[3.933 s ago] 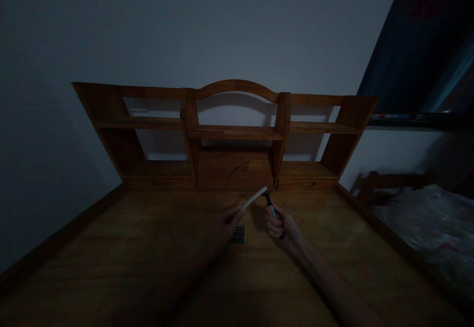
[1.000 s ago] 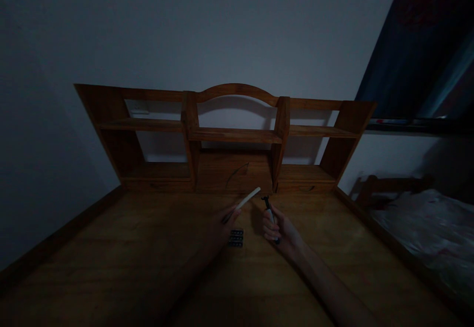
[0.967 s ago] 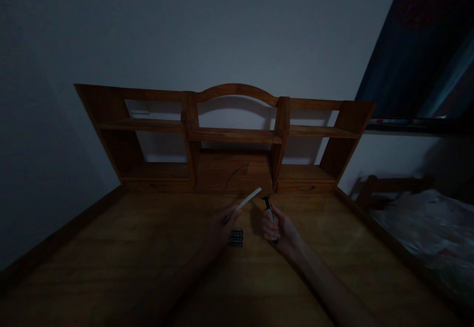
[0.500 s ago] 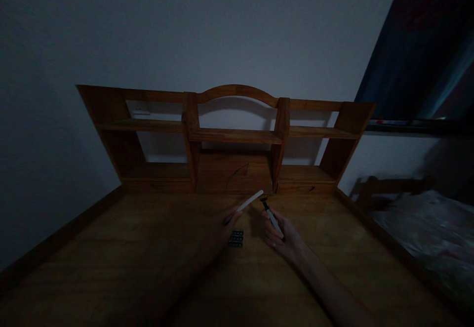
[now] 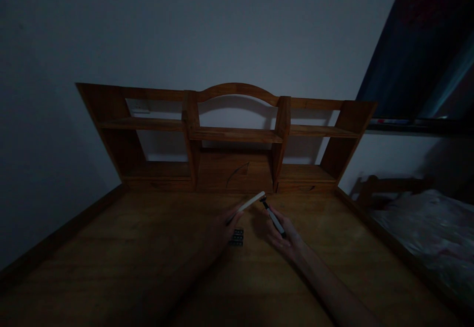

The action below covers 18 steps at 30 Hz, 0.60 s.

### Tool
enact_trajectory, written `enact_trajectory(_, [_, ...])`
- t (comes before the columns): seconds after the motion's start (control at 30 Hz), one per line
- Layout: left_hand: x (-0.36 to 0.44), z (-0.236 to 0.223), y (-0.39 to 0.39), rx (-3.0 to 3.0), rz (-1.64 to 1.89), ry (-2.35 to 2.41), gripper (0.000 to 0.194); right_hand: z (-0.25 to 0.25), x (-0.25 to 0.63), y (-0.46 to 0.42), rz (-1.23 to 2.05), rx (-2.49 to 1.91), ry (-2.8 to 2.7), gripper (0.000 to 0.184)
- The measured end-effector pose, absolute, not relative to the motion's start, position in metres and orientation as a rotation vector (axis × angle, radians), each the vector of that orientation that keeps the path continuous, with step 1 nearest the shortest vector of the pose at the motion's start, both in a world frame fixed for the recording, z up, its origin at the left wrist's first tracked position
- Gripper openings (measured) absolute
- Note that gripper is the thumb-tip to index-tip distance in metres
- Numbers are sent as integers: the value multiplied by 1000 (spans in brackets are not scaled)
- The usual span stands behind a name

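My left hand [image 5: 222, 228], in deep shade, is closed on a pale slim stick [image 5: 252, 201] with a dark lower end. The stick slants up to the right; I cannot make out its kind. In my closed right hand [image 5: 287, 240] is a razor [image 5: 274, 220] with a grey and black handle and a small dark head turned up to the left. The razor's head is right by the stick's far tip; whether they touch I cannot tell. Beside my left hand a small black pack [image 5: 237, 237] with rows of little compartments lies on the wooden desk [image 5: 148, 248].
A wooden shelf unit [image 5: 237, 135] with open compartments stands along the desk's back, against a pale wall [image 5: 222, 30]. Raised edges run along the desk's sides. To the right are a plastic-covered heap [image 5: 422, 228] and a dark window [image 5: 418, 55]. The room is dim.
The stick's tip and the razor's head have come closer together. My left hand has shifted slightly right, and the razor has tilted a little more to the left.
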<state>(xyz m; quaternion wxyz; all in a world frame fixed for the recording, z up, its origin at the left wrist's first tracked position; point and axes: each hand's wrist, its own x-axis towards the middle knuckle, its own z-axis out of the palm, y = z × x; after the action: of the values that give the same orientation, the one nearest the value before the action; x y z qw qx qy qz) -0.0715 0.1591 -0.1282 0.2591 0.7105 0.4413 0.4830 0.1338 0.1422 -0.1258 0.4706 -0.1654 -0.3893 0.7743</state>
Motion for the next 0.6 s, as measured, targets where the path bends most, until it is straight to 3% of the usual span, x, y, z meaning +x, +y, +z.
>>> enact_trajectory(0.6, [-72,-129,159,2152,1186,1186,33,-119,138,145,1975,-341,-859,26])
